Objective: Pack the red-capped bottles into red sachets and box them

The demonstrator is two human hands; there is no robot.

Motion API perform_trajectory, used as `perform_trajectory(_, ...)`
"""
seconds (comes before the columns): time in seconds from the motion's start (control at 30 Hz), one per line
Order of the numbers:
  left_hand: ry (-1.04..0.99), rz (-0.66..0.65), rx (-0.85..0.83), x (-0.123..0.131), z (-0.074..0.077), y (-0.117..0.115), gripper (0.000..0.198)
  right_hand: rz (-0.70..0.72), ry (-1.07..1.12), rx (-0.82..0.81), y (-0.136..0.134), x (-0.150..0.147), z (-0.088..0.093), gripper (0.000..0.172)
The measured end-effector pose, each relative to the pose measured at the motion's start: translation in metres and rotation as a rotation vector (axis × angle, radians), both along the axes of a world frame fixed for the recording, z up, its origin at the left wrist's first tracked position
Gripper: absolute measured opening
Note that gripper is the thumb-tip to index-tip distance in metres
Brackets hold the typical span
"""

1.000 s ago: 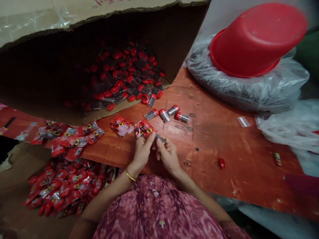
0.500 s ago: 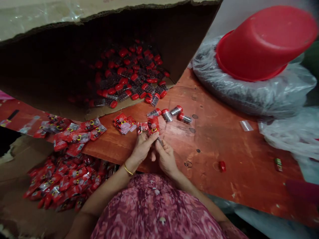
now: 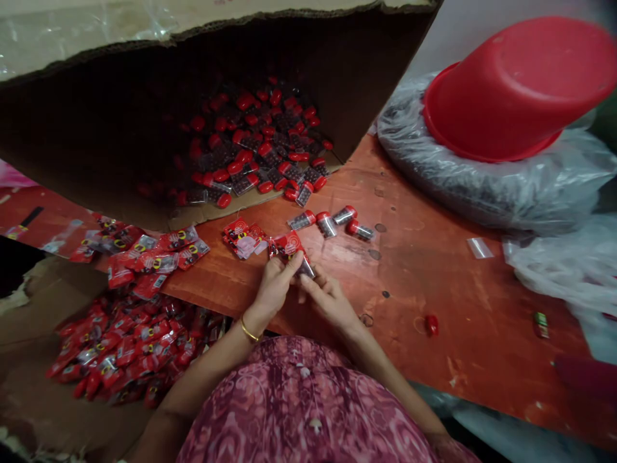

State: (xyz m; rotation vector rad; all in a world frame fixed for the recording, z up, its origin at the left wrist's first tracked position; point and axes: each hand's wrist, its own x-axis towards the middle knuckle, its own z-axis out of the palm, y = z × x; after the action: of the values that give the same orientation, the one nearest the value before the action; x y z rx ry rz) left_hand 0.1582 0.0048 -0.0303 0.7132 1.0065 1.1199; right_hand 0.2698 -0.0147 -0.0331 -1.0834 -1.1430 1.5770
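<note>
Both hands meet just above the reddish-brown wooden tabletop (image 3: 409, 270), close to its near edge, with a short, clear plastic tube of dark contents (image 3: 307, 268) between them and a glossy red printed packet (image 3: 290, 244) at its far end. With thumb and fingers, the left hand (image 3: 274, 287) pinches the packet and the upper part of the tube; the right hand (image 3: 331, 301) has its thumb and fingertips about the tube's lower end. Whether the tube sits inside the packet or only against it cannot be told. Judging by its size against the fingers, the tube should be very light, and its wall looks stiff and smooth, so it may turn or slip under a loose pinch. Its sides seem the surest hold, one thumb opposing the fingers, with no need to squeeze hard. The packet looks thin and floppy, likely to crease, and is better taken near an edge. Four clear tubes with rounded red caps (image 3: 326, 224) lie just beyond the hands, where the bare cylinder seems an easier grip than the curved cap; red printed cards (image 3: 240, 235) lie to their left.
</note>
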Motion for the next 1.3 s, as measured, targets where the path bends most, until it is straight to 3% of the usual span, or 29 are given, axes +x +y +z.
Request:
perform_trajectory(0.07,-0.016,0.014,-0.014,-0.001,0.000,0.002,0.040,0.046,-0.009,0.008,0.000,0.004,0.001,0.038)
perform_trajectory(0.2,-0.073,-0.043,-0.043,0.006,0.000,-0.002,0.040,-0.019,-0.069,-0.005,0.002,0.002,-0.006,0.038)
perform_trajectory(0.3,-0.090,0.015,-0.052,0.001,0.002,-0.003,0.039,-0.061,-0.204,0.079,0.011,0.000,-0.011,0.040)
perform_trajectory(0.4,-0.079,0.216,-0.097,-0.032,0.006,0.003,0.035,-0.183,-0.586,0.327,0.031,0.009,-0.013,0.033)
perform_trajectory(0.47,-0.105,0.434,-0.149,-0.067,0.009,0.009,0.030,-0.273,-0.907,0.501,0.048,0.021,-0.016,0.031)
perform_trajectory(0.53,-0.142,0.695,-0.173,-0.102,0.011,0.013,0.031,-0.264,-1.138,0.603,0.063,0.033,-0.022,0.035)
perform_trajectory(0.63,-0.186,0.944,-0.145,-0.131,0.012,0.012,0.046,-0.216,-1.313,0.637,0.075,0.044,-0.034,0.036)
perform_trajectory(0.7,-0.211,0.965,-0.122,-0.128,0.009,0.008,0.054,-0.226,-1.320,0.649,0.076,0.047,-0.041,0.034)
perform_trajectory(0.8,-0.094,0.841,-0.181,-0.104,0.003,0.001,0.051,-0.248,-1.267,0.685,0.072,0.049,-0.048,0.031)
perform_trajectory(0.87,0.182,0.727,-0.146,-0.087,0.000,0.000,0.040,-0.264,-1.261,0.676,0.070,0.050,-0.049,0.035)
perform_trajectory(1.0,0.862,0.403,0.251,-0.065,-0.002,0.012,0.028,-0.316,-1.333,0.571,0.071,0.046,-0.049,0.049)
perform_trajectory(1.1,1.175,0.090,0.487,-0.050,-0.006,0.024,0.025,-0.328,-1.414,0.504,0.074,0.040,-0.045,0.050)
perform_trajectory(1.2,1.390,-0.136,0.576,-0.038,-0.014,0.027,0.026,-0.305,-1.469,0.457,0.077,0.035,-0.040,0.046)
perform_trajectory(1.3,1.546,-0.192,0.579,-0.035,-0.024,0.023,0.027,-0.285,-1.501,0.428,0.078,0.036,-0.035,0.044)
